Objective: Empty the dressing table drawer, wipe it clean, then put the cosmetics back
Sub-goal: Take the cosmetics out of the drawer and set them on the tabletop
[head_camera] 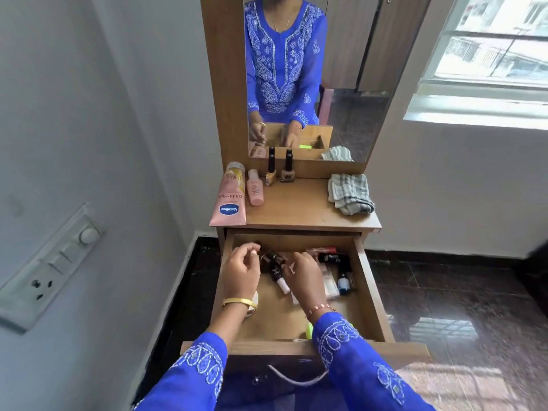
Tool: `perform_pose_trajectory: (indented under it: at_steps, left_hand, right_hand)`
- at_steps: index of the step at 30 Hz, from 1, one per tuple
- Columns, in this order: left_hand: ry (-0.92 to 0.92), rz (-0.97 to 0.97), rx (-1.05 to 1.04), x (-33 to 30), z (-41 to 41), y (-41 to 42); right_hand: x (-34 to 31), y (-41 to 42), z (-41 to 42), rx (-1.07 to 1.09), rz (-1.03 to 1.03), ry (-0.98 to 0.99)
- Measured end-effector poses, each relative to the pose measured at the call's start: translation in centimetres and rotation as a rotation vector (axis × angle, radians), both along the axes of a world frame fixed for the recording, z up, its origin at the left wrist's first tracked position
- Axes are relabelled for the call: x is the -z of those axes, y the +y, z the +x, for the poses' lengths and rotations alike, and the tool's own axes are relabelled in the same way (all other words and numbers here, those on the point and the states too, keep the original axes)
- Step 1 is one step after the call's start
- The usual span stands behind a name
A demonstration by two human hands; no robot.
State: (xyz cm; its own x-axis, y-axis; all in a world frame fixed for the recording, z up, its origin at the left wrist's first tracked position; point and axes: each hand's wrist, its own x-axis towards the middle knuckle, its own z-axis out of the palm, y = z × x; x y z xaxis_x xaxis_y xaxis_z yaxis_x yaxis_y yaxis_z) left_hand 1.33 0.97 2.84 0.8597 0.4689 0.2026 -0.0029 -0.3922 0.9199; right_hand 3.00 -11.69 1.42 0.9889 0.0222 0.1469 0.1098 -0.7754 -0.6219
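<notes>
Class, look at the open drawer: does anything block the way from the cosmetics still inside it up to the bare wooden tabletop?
Nothing visible does. The wooden drawer is open at the top, and the middle of the tabletop lies bare between the pink tubes and the striped grey cloth.

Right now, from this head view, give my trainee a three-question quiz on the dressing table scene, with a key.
1. True or false: the drawer is already empty.
2. Where does the folded cloth lie? A) inside the drawer B) on the tabletop, right side C) on the floor
3. Fill in: the large pink tube lies on the tabletop's ____ side, next to a smaller pink tube and two nail polish bottles.

Key: 1 false, small cosmetics lie inside, and the left hand and right hand reach among them. 2 B. 3 left.
</notes>
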Motion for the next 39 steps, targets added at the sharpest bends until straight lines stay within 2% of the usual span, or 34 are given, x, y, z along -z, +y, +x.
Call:
perform_pose_trajectory:
  at_steps: [3,5,9,15,18,22,27,35,37,39]
  left_hand:
    - [0.044,0.05,0.03,0.8,-0.5,0.9]
    - [0.101,0.108,0.063,0.8,-0.6,0.9]
    - [0.214,0.283,0.111,1.0,-1.0,0.5]
    - [0.29,0.324,0.15,0.8,-1.1,0.5]
    - [0.305,0.315,0.2,1.1,-1.1,0.5]
    - [0.298,0.292,0.345,1.4,-0.9,0.4]
    - [0.326,0.329,0.466,1.5,-0.7,0.0]
    - [0.341,0.303,0.384,1.7,-0.5,0.1]
    - [0.331,0.287,0.304,1.7,-0.5,0.2]
    - [0.337,0.279,0.233,1.7,-0.4,0.3]
  right_hand:
    - [0.6,-0.4,-0.1,-0.076,-0.264,0.123]
    - [0.8,-0.5,-0.2,-0.114,-0.372,0.168]
    - [0.9,0.3,-0.3,-0.202,-0.471,0.147]
    - [1.2,0.6,-0.4,-0.234,-0.49,0.158]
    - [0.9,0.4,-0.3,-0.175,-0.373,0.158]
    - [0.4,-0.2,-0.4,-0.051,-0.15,0.041]
    - [0.3,-0.3,-0.2,-0.124,0.112,0.035]
    - [0.3,0.2,-0.1,-0.069,0.338,0.002]
    - [0.6,-0.1,0.2,-0.119,0.186,0.009]
    - [1.3,-0.3,0.6,-0.213,-0.143,0.057]
